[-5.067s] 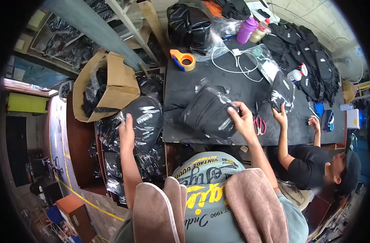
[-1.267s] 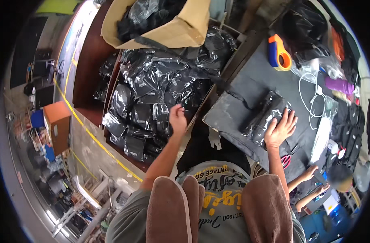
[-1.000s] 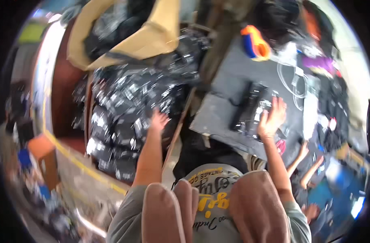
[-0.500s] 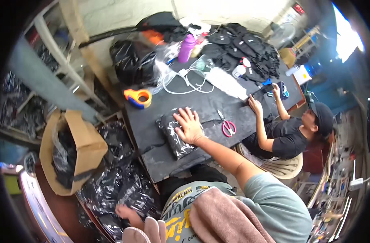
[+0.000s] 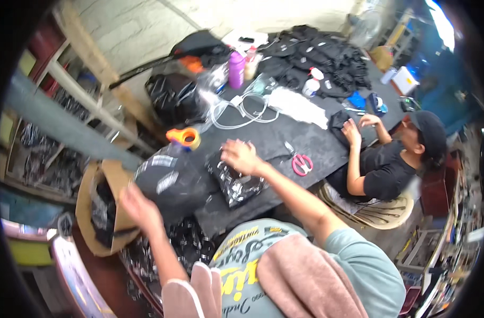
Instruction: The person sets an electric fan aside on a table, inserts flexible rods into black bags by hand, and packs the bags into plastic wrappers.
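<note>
My right hand (image 5: pixel 242 157) rests on a black plastic-wrapped packet (image 5: pixel 235 183) on the dark table (image 5: pixel 284 188), its fingers stretched out and gripping nothing. My left hand (image 5: pixel 141 208) is raised left of the table, smeared by motion. Just beyond it is a large, blurred, dark plastic-wrapped package (image 5: pixel 173 183) with pale patches, over the table's left edge; whether my fingers touch it cannot be made out. Pink-handled scissors (image 5: pixel 302 164) lie right of the packet. An orange tape dispenser (image 5: pixel 184 139) sits behind the package.
An open cardboard box (image 5: pixel 122 204) and black plastic packages (image 5: pixel 191 241) are at lower left. Clear tubing (image 5: pixel 242 111), a purple bottle (image 5: pixel 236 70) and black garments (image 5: pixel 311 58) are farther back. A seated co-worker (image 5: pixel 393 167) handles black cloth at the table's right side.
My left hand has come up from the black packages at lower left. A dark package now appears by the table's left edge. My right hand stays on the packet. The co-worker's hands have shifted.
</note>
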{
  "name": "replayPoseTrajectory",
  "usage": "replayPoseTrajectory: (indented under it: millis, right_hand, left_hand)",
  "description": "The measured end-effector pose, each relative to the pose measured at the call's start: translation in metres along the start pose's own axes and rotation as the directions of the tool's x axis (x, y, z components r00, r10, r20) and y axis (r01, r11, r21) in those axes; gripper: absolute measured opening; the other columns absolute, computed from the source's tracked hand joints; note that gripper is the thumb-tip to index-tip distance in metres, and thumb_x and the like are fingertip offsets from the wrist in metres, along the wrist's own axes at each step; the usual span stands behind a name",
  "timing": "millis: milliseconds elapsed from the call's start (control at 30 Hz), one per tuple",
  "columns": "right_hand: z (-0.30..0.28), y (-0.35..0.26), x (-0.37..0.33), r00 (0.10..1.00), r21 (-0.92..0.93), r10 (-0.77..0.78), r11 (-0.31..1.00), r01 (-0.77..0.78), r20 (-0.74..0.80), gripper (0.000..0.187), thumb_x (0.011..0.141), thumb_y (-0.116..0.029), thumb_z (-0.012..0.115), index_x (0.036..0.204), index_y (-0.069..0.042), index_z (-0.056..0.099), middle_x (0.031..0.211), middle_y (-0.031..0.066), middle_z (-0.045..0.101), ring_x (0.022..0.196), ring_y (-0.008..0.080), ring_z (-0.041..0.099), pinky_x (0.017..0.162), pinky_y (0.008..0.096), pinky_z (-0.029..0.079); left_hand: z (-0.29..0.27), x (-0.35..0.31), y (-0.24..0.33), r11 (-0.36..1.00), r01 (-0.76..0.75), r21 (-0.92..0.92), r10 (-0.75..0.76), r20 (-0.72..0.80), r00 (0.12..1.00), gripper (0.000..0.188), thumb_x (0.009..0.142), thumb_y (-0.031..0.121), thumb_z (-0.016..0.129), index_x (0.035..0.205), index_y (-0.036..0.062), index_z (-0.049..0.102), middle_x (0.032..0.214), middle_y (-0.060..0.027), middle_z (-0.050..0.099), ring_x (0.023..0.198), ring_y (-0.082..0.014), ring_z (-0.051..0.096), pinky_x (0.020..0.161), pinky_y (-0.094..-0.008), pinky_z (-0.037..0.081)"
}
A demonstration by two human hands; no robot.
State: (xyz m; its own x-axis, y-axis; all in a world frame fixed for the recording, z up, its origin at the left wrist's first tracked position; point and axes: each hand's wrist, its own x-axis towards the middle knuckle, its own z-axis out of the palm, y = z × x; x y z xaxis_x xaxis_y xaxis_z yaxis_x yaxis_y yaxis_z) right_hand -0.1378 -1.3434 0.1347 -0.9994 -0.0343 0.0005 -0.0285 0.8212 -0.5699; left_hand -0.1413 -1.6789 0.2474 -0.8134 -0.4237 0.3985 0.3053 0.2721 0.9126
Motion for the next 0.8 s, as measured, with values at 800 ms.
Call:
replayPoseTrajectory:
  millis: [800]
  right_hand:
    - [-0.138,-0.039,-0.036,0.964,0.901,0.202,0.428,0.072,-0.173,0.056,0.1,-0.011,0.068,0.148,0.007,0.045,0.133,0.0149,0.066,0.122,0.0165,0.061,0.106,0.0317,0.048]
  left_hand:
    - [0.135,-0.02,0.045,0.927,0.362,-0.102,-0.172,0.742,0.648,0.044,0.104,0.022,0.065,0.142,0.0057,0.051,0.096,-0.0011,0.067,0.078,-0.0072,0.063,0.058,-0.0217,0.047]
